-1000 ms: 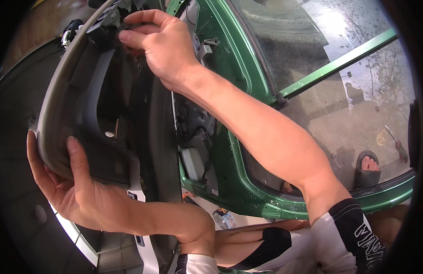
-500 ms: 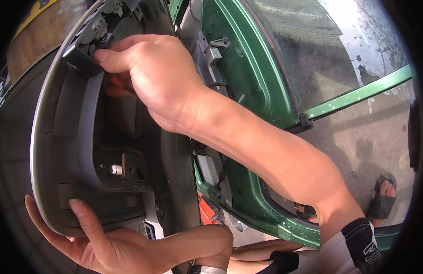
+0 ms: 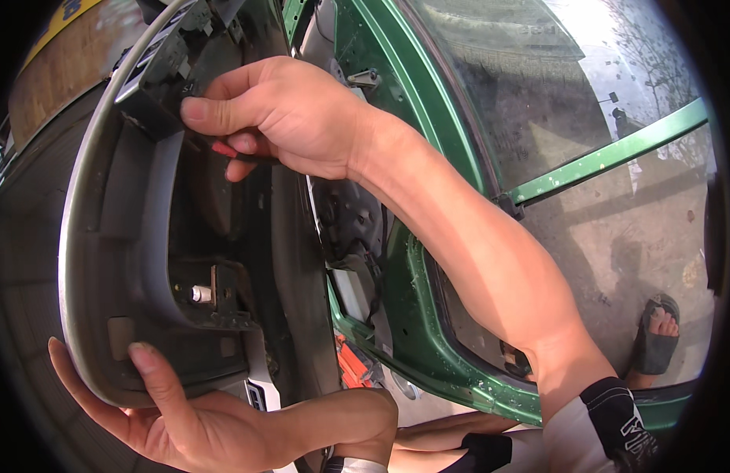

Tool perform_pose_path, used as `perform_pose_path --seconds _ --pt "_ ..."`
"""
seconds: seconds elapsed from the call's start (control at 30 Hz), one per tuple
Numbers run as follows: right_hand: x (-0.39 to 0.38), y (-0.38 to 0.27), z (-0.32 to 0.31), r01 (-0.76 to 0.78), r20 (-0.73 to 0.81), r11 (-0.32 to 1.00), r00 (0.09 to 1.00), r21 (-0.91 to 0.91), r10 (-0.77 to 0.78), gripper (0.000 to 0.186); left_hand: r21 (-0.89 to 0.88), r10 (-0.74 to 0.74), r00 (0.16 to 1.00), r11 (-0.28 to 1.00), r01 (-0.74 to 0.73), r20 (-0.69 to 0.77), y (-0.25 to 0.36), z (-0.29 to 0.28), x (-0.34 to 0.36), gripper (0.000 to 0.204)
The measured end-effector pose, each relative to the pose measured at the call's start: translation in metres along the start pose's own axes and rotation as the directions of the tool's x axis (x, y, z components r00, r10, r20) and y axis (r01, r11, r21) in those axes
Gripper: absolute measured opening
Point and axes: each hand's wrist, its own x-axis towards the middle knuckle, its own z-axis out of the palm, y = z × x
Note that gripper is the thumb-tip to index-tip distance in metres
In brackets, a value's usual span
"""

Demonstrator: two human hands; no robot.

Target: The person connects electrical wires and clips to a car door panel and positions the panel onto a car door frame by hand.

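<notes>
Green vehicle door (image 3: 428,87) fills centre and right, window glass (image 3: 609,225) set in its frame. Dark curved panel (image 3: 132,284) with pale rim stands at left, beside the door. Right hand (image 3: 282,114) is at the panel's upper part, thumb and index fingertip close together by a dark bracket (image 3: 148,98); can't tell if they pinch anything. Left hand (image 3: 187,430) is closed on the panel's lower end, thumb on inner face, fingers round the outer rim. Foot in dark sandal (image 3: 656,343) shows in the window area. Orange-red object (image 3: 353,366) is low centre, behind the panel. Red-and-black piece (image 3: 224,149) sits in the right hand's curled lower fingers, that grip closed; type unclear. Pale metal stud (image 3: 201,294) in panel recess.
</notes>
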Motion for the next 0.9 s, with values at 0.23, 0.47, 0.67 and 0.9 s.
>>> perform_pose_path --seconds 0.23,0.47,0.67,0.9 --pt "0.007 -0.006 0.009 0.095 -0.055 0.995 0.994 -0.019 -0.096 0.018 -0.051 0.033 0.999 0.998 -0.032 0.014 -0.002 0.001 0.0 0.046" --pt "0.001 -0.006 0.024 0.121 -0.137 0.993 0.983 0.0 -0.12 0.011 -0.075 0.028 1.0 0.997 -0.028 0.009 -0.001 0.001 -0.002 0.044" --pt "0.001 -0.012 0.023 0.088 -0.135 0.996 0.987 0.009 -0.086 0.011 -0.07 0.012 1.0 0.997 -0.012 -0.003 -0.001 -0.001 -0.003 0.044" --pt "0.003 -0.008 0.023 0.074 -0.191 0.989 0.98 0.129 -0.048 0.005 -0.048 0.021 1.0 0.999 -0.021 0.008 0.0 0.005 -0.004 0.042"
